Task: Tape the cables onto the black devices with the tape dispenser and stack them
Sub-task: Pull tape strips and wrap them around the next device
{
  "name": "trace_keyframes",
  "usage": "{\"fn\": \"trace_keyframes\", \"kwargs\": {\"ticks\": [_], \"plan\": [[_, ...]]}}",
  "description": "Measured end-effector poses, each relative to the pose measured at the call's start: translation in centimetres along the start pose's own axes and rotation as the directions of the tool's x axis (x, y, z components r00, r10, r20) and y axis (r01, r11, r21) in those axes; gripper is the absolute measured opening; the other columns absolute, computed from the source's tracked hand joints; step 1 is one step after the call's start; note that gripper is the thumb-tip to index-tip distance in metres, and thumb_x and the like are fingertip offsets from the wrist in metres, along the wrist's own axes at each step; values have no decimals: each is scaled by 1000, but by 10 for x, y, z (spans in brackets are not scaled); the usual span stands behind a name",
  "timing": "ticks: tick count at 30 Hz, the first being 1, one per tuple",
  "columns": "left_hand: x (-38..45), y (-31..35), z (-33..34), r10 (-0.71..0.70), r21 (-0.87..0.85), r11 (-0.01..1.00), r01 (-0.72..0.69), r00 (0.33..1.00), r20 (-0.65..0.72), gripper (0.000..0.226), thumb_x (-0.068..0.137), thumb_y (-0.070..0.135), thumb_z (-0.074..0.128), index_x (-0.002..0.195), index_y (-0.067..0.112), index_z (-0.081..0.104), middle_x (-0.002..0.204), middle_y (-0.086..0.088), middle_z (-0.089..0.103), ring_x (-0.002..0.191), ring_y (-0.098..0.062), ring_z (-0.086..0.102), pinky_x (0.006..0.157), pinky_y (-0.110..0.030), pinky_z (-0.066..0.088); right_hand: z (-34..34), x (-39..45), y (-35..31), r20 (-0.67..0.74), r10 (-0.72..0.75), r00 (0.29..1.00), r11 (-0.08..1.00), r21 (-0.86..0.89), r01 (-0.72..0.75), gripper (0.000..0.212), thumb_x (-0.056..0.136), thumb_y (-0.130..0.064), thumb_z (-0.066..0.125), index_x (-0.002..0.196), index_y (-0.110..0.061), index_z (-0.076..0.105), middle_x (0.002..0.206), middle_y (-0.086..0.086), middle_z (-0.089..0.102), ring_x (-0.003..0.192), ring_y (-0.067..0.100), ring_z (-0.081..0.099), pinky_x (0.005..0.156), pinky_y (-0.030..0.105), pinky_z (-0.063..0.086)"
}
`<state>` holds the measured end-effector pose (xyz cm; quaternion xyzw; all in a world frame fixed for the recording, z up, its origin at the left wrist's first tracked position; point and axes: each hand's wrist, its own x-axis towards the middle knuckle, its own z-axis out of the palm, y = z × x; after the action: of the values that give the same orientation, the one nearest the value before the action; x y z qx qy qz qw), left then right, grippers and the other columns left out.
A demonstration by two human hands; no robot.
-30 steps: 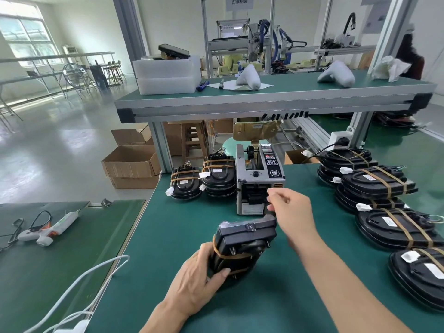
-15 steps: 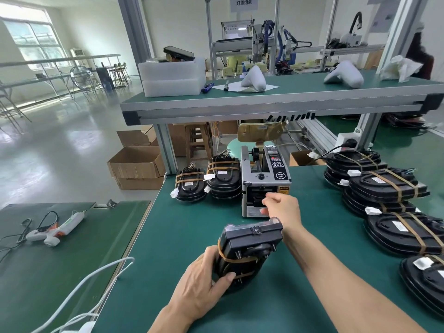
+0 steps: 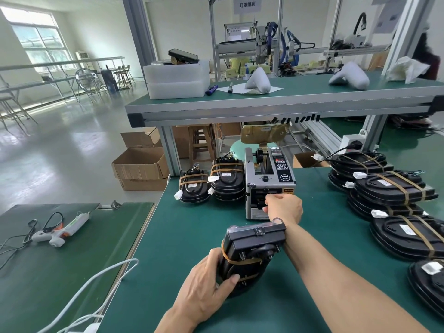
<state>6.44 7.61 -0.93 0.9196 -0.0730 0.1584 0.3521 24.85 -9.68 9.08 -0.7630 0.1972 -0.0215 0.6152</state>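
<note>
My left hand (image 3: 204, 289) grips a black device (image 3: 252, 248) and holds it on edge on the green table (image 3: 187, 236). Brown tape bands cross its coiled cable. My right hand (image 3: 284, 209) reaches over the device to the front outlet of the grey tape dispenser (image 3: 269, 179). Its fingers are curled and pinch at the slot, and they hide the tape itself. Taped devices stand in two short stacks (image 3: 227, 181) left of the dispenser.
Several untaped-looking and taped black devices (image 3: 389, 188) lie in overlapping stacks along the right side. A glue gun (image 3: 60, 230) and white cables (image 3: 96, 282) lie on the lower left bench. An aluminium shelf (image 3: 264, 109) hangs over the table's far edge.
My right hand has moved forward from above the device to the dispenser's outlet and closed its fingers there. My left hand has kept the device on edge.
</note>
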Motion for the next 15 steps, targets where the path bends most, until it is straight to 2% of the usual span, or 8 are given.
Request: {"fn": "trace_keyframes", "kwargs": {"ticks": [6,9,11,13,15], "plan": [[0,0,0,10,2,1000,-10,1000,-6,34,99,65,54,122,46,39,101,31,57,83,8,53,74,-6,37,5,4,3,-19,44,999,998,41,-43,10,80,-29,66,80,-26,76,47,-17,65,73,11,75,75,29,56],[0,0,1,6,1,1000,-6,1000,-9,35,99,65,54,124,46,40,101,28,58,83,6,54,74,-6,37,2,4,6,14,105,994,987,117,-106,9,79,-25,65,79,-24,75,49,-13,67,71,11,75,80,32,58],[0,-1,0,6,0,1000,-6,1000,-11,35,99,66,53,124,46,40,100,28,57,82,5,54,73,-6,37,-4,1,12,81,133,988,979,147,-143,13,78,-20,65,73,-18,76,56,-6,72,68,14,71,73,29,57],[0,-1,1,9,-1,1000,-9,1000,-12,35,98,68,52,123,46,40,98,27,57,82,4,54,73,-8,39,-17,-8,23,161,148,976,959,218,-182,14,79,-11,66,66,-12,72,63,0,71,57,17,60,59,24,49],[0,-2,1,12,-4,1000,-12,1000,-13,37,99,70,51,124,46,40,99,27,58,83,4,55,73,-12,41,-36,-22,31,226,116,967,930,317,-186,9,83,-8,70,75,-10,71,67,3,66,55,15,53,58,24,45]]}}
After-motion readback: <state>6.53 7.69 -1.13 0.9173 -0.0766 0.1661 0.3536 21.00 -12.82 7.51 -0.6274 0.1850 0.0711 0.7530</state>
